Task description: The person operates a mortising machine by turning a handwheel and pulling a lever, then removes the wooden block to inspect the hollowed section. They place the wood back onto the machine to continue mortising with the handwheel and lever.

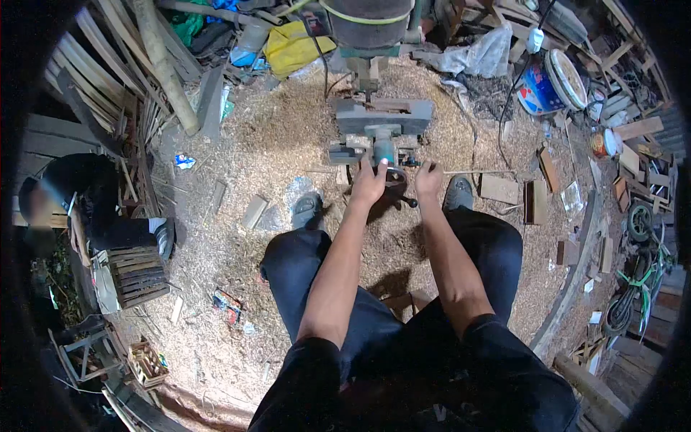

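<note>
In front of my knees stands a machine with a wide grey clamp-like body (385,119) and a teal cylindrical part (384,149). Below that part sits a dark handwheel (395,186) with a black knob (411,203). My left hand (368,186) is closed at the handwheel's upper left rim, thumb up by the teal part. Just right of the wheel, my right hand (430,180) has its fingers curled together close to a small dark fitting (411,163); what lies inside them is hidden.
Wood shavings cover the floor (273,137). Wood blocks (498,189) and a paint bucket (540,86) lie to the right. A cable (511,93) hangs there. At left a person (79,194) sits near a slatted crate (137,277). Long planks (97,65) lean behind.
</note>
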### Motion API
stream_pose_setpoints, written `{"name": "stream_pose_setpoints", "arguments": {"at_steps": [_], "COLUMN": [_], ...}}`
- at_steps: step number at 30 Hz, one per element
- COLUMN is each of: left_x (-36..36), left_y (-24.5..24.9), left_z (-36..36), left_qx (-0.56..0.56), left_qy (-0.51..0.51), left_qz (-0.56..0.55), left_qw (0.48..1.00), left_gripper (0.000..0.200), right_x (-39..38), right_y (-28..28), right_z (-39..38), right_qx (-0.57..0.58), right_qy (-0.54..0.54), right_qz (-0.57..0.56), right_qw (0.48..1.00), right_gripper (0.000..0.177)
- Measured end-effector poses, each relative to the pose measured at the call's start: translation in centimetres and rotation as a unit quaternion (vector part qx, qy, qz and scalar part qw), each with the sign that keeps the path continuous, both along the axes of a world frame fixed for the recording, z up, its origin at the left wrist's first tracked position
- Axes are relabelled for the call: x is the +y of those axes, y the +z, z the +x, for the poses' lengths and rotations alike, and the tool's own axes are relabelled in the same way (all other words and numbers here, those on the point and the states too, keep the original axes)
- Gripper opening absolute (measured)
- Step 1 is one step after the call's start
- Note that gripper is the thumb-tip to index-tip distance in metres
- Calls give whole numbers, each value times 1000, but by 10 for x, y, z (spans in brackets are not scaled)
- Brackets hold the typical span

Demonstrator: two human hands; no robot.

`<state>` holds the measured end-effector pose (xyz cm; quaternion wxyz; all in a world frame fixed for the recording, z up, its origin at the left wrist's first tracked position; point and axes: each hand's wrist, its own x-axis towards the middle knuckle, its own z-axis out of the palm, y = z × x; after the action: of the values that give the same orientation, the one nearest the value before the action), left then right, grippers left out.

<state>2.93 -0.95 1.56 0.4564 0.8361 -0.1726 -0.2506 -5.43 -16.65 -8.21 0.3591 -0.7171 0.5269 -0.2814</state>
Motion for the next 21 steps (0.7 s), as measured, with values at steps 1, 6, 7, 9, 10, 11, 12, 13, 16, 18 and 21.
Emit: {"name": "stream_pose_setpoints", "arguments": {"at_steps": [1,6,7,9,10,11,12,13,16,18,21], "left_x": [-1,5,5,5,4,2,2,0,-3,-3,-4], "left_y": [14,152,172,206,219,228,230,228,222,217,216], "left_z": [3,52,66,82,87,91,94,98,106,110,117], "left_qx": [-82,-449,-493,-509,-516,-520,-527,-535,-540,-550,-555], "left_qy": [16,64,71,63,60,51,54,56,52,44,33], "left_qz": [-15,-11,19,75,103,126,132,138,139,116,142], "left_qw": [996,891,867,855,848,844,838,832,829,826,819], "left_gripper": [73,74,74,73,73,73,74,74,76,76,77], "right_x": [-6,1,4,1,-2,-6,-11,-17,-30,-37,-44], "right_y": [10,163,197,241,258,272,282,291,319,330,339], "right_z": [9,47,54,65,71,79,86,93,104,109,120], "right_qx": [-53,-231,-257,-293,-305,-317,-325,-332,-357,-372,-367], "right_qy": [14,82,91,112,122,130,135,138,140,146,142], "right_qz": [-35,-129,-123,-135,-154,-172,-181,-190,-200,-183,-187], "right_qw": [998,961,954,940,932,924,919,913,902,898,900], "right_gripper": [38,32,31,29,29,28,28,28,27,27,29]}}
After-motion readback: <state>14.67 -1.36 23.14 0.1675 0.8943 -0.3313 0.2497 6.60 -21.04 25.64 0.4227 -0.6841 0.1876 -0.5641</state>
